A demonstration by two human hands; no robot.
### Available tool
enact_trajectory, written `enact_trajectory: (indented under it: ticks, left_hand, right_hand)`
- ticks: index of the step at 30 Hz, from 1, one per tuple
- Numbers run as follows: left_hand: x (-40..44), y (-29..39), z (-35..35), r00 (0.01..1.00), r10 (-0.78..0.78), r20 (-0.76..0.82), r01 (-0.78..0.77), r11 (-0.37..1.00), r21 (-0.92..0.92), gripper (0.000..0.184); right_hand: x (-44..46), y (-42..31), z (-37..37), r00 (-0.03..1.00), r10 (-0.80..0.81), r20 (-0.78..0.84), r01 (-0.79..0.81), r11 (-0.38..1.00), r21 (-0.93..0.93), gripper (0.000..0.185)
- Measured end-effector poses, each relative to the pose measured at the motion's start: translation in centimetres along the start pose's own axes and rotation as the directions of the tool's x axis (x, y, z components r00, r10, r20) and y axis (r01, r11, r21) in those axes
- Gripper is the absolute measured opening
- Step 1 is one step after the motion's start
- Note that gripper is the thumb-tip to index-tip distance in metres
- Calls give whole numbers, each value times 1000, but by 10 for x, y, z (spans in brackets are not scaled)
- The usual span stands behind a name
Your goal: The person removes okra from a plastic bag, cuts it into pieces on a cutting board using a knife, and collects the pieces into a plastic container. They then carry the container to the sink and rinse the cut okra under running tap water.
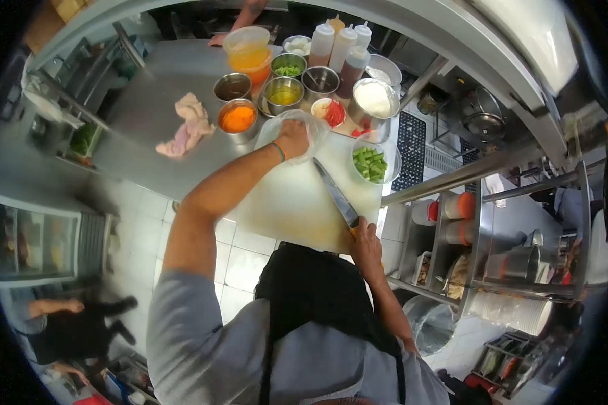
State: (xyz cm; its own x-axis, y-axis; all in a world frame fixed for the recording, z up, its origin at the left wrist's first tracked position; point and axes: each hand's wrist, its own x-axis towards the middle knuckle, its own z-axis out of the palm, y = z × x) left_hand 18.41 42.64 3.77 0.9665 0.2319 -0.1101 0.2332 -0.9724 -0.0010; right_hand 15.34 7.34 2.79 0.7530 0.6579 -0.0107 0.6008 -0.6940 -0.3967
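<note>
My left hand (293, 138) is inside a clear plastic container or bag (317, 131) at the back of the white cutting board (284, 209); its fingers are hidden, and what they hold cannot be made out. At the board's front right corner, my right hand (367, 244) is closed round the handle of a knife (336, 194). The blade lies over the board and points away from me. A clear bowl of cut green vegetables (369, 164) stands at the board's right edge. Raw chicken (186, 126) lies on the steel counter (135, 108) to the left.
Metal bowls with orange (238, 119), yellow (283, 94) and green (288, 69) contents stand behind the board, near squeeze bottles (322, 44) and a white-filled bowl (373, 98). Another person's arm (248, 15) reaches the counter's far edge. A second person (64, 324) is at lower left.
</note>
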Motion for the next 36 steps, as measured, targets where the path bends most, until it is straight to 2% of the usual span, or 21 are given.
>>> enact_trajectory:
  ticks: [1,3,5,8,10,11,12,14,16,18,19,20,22,24,25,27,28,30,32,34,36]
  left_hand:
    - [4,-5,3,1000,12,-17,-11,998,57,24]
    - [2,-7,-21,998,48,-30,-43,988,147,24]
    - [-6,-3,-45,997,-10,78,-4,984,179,23]
    - [-20,-17,-69,995,-16,94,-10,963,268,21]
    - [-35,-41,-79,999,12,-33,-3,969,246,21]
    - [-46,-45,-93,997,-38,-61,52,967,250,21]
    - [-59,-48,-107,992,-88,-91,109,961,255,20]
    - [-87,-67,-118,983,-167,-80,177,975,136,22]
    - [-137,-42,-149,974,-217,-72,219,976,18,24]
    - [-175,-21,-124,998,19,-64,-29,988,-154,33]
    - [-187,15,-115,997,-28,-68,0,926,-378,42]
    - [-191,49,-91,992,-63,-109,16,922,-386,44]
    - [-176,93,-19,927,22,-374,-153,934,-323,41]
    - [-154,129,16,996,-45,-77,20,954,-301,58]
    - [-150,140,19,996,-53,-67,28,946,-323,58]
    - [-143,156,23,982,-183,-44,154,914,-377,83]
    - [-143,157,27,982,-189,-29,163,907,-389,83]
    - [-148,156,37,938,-123,-325,66,981,-180,96]
    - [-145,155,42,942,-138,-307,65,970,-236,95]
    - [-142,160,38,940,-118,-319,68,984,-163,93]
    - [-134,166,42,937,-107,-331,52,984,-169,91]
  right_hand:
    - [-1,1,2,999,35,42,-35,999,-3,53]
    - [-2,-7,-6,998,40,46,-41,999,8,59]
    - [-5,-9,-9,996,58,69,-59,998,5,65]
    - [4,-3,-7,999,33,43,-30,997,-68,71]
    - [10,1,2,999,10,32,-7,994,-107,69]
    - [13,1,0,999,15,31,-12,995,-101,69]
    - [15,-1,-6,995,49,86,-45,998,-52,65]
    - [16,-3,-19,987,76,145,-77,997,5,62]
    - [14,5,-35,935,137,327,-150,989,14,55]
    - [0,23,-43,924,171,343,-187,982,13,52]
    - [-9,32,-48,933,120,340,-136,990,22,52]
    - [-16,38,-52,938,63,340,-77,997,28,52]
    - [-26,43,-54,938,81,338,-101,994,43,49]
    - [-34,54,-49,959,7,284,-52,987,150,48]
    - [-37,56,-48,953,12,303,-55,990,133,48]
    - [-40,53,-46,971,-27,238,-15,985,174,48]
    - [-41,50,-48,966,-25,256,-19,986,166,48]
    - [-42,39,-53,976,-29,218,-11,984,178,45]
    - [-39,27,-56,973,-11,232,-28,986,165,44]
    - [-40,27,-56,970,9,243,-46,988,147,42]
    - [-38,30,-54,970,-91,227,25,960,278,40]
